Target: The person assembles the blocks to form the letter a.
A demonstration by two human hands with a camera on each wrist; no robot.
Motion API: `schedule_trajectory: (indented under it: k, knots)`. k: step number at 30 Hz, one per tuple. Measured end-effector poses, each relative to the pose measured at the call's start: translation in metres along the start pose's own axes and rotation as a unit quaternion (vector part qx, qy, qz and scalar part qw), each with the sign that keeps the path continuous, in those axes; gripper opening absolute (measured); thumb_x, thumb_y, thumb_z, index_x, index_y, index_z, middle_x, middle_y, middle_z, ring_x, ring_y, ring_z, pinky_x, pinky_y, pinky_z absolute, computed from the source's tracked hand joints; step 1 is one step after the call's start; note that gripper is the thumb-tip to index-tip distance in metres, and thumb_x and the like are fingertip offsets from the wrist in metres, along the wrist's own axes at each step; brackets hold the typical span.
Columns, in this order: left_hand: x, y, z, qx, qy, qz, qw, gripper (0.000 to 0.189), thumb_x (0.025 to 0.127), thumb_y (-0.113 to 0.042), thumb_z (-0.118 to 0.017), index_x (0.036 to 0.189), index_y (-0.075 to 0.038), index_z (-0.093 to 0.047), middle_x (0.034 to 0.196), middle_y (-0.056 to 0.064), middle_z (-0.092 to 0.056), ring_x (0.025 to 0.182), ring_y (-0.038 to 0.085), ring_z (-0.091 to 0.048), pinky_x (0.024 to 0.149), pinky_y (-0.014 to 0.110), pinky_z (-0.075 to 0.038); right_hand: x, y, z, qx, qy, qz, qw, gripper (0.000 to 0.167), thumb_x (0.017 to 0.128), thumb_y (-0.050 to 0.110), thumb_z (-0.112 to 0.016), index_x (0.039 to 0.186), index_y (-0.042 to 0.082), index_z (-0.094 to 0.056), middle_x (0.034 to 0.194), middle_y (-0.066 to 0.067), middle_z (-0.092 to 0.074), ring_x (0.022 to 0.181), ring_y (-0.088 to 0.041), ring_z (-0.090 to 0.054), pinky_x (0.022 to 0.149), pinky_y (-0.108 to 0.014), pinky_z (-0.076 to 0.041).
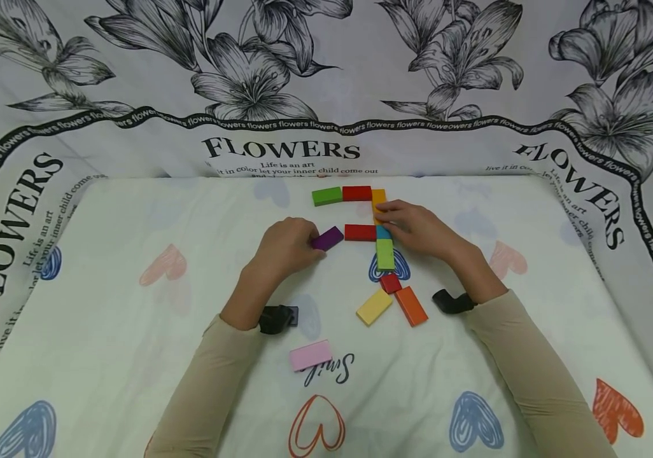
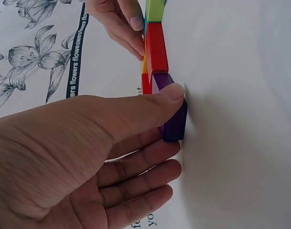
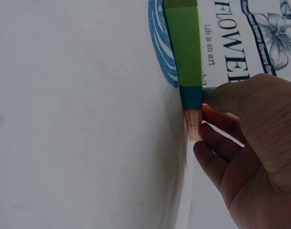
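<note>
My left hand (image 1: 289, 245) pinches a purple block (image 1: 327, 238) between thumb and fingers; in the left wrist view its thumb lies over the block's side. The block is tilted, its right end close to a red block (image 1: 360, 232). That red block meets a small blue block (image 1: 382, 231), with a light green block (image 1: 385, 254) below it. My right hand (image 1: 418, 229) rests its fingertips against the right side of the upright yellow-orange block (image 1: 379, 198) and its thumb by the blue one. In the right wrist view its fingers look loosely bent.
Another red block (image 1: 357, 193) and a green block (image 1: 326, 196) extend left along the top. Lower down sit a small red block (image 1: 391, 283), a yellow block (image 1: 374, 307) and an orange block (image 1: 412, 306). A pink block (image 1: 310, 355) lies apart on the heart-printed cloth (image 1: 103, 356).
</note>
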State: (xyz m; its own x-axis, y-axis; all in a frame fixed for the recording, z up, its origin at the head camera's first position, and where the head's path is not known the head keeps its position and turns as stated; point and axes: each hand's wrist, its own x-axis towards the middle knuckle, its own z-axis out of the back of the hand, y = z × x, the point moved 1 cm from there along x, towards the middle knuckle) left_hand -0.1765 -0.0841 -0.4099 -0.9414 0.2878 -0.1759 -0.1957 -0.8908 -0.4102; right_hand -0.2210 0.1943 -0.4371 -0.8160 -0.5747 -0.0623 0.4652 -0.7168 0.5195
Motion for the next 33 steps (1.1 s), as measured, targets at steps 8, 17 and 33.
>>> schedule_trajectory:
  k: [8, 17, 33]
  knots:
    - [-0.0002, -0.0008, -0.0003, 0.0, 0.002, -0.005, 1.0, 0.029, 0.091, -0.022, -0.083, 0.113, -0.004, -0.08, 0.102, 0.009, -0.079, 0.091, 0.026, -0.068, 0.088, 0.039, -0.057, 0.0008, -0.0004, -0.0012, 0.004, -0.005, -0.004, 1.0, 0.039, 0.107, 0.013, -0.061, 0.146, 0.006, -0.063, 0.159, -0.014, -0.055, 0.153, -0.037, -0.046, 0.125, -0.056, -0.041]
    - [0.0008, 0.0006, -0.0008, 0.006, 0.004, -0.009, 0.9999, 0.028, 0.091, -0.022, -0.083, 0.113, -0.005, -0.08, 0.101, 0.009, -0.079, 0.091, 0.025, -0.068, 0.087, 0.039, -0.057, 0.0005, 0.0003, -0.0032, 0.006, -0.008, -0.006, 0.9999, 0.039, 0.107, 0.012, -0.061, 0.146, 0.006, -0.063, 0.159, -0.014, -0.055, 0.153, -0.037, -0.046, 0.123, -0.056, -0.043]
    - [-0.0002, 0.0007, 0.0008, 0.007, -0.004, -0.019, 0.9998, 0.028, 0.09, -0.02, -0.084, 0.114, -0.005, -0.08, 0.105, 0.01, -0.08, 0.095, 0.026, -0.07, 0.089, 0.041, -0.058, 0.0008, 0.0004, -0.0034, 0.006, -0.011, -0.007, 0.9999, 0.04, 0.106, 0.013, -0.062, 0.146, 0.007, -0.064, 0.159, -0.013, -0.055, 0.153, -0.036, -0.046, 0.124, -0.054, -0.043]
